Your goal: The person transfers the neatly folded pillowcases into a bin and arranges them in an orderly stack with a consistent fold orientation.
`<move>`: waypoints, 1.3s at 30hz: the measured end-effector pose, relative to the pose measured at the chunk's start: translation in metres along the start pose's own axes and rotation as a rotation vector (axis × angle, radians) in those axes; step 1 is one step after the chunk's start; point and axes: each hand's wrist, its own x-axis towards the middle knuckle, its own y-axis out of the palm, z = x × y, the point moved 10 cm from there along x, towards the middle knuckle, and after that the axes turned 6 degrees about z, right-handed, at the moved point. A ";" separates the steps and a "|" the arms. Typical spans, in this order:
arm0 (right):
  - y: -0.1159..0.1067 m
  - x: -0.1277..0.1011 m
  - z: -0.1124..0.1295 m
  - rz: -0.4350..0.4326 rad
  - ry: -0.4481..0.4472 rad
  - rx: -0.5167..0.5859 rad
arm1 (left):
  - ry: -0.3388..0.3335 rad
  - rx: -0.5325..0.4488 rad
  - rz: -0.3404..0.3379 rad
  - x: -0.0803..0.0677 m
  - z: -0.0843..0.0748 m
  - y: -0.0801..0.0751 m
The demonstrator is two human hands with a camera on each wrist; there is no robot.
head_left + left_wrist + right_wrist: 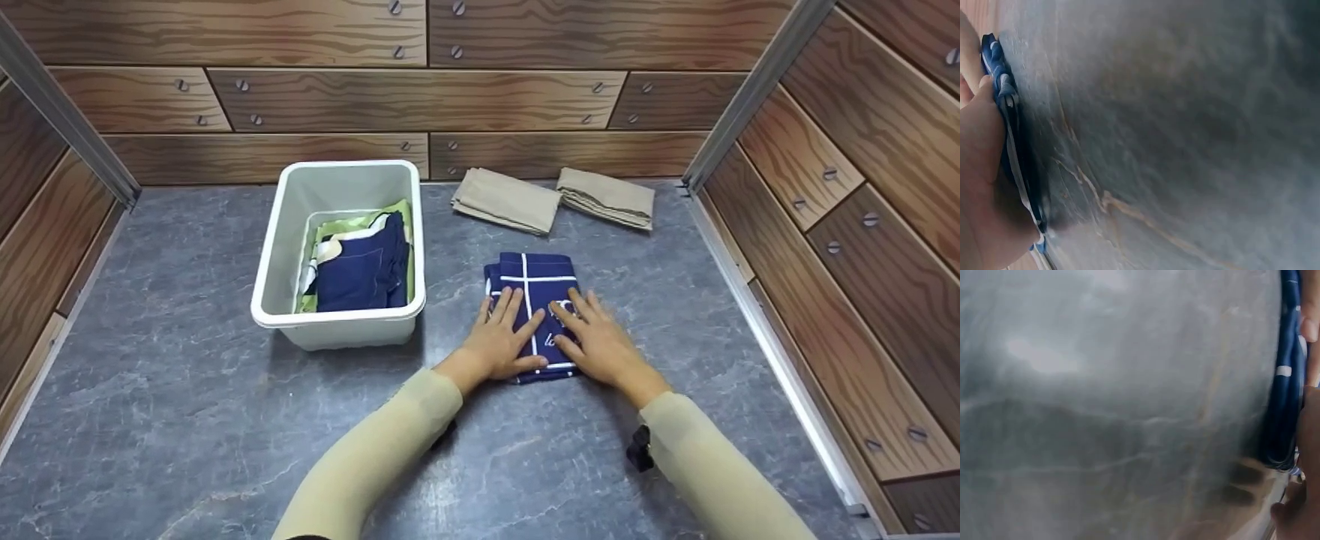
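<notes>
A folded navy cloth with white stripes lies on the grey marbled surface in the middle. My left hand lies flat on its near left part, fingers straight. My right hand lies flat on its near right part, fingers spread. In the left wrist view the cloth's folded edge shows beside my palm. The right wrist view shows the cloth's edge under my fingers.
A white plastic bin holding folded navy and green cloths stands left of my hands. Two folded beige cloths lie at the back. Wood-panelled walls enclose the surface on three sides.
</notes>
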 end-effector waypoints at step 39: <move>-0.016 -0.004 -0.043 0.065 0.405 1.035 | -0.220 -1.147 -0.346 -0.025 0.066 -0.040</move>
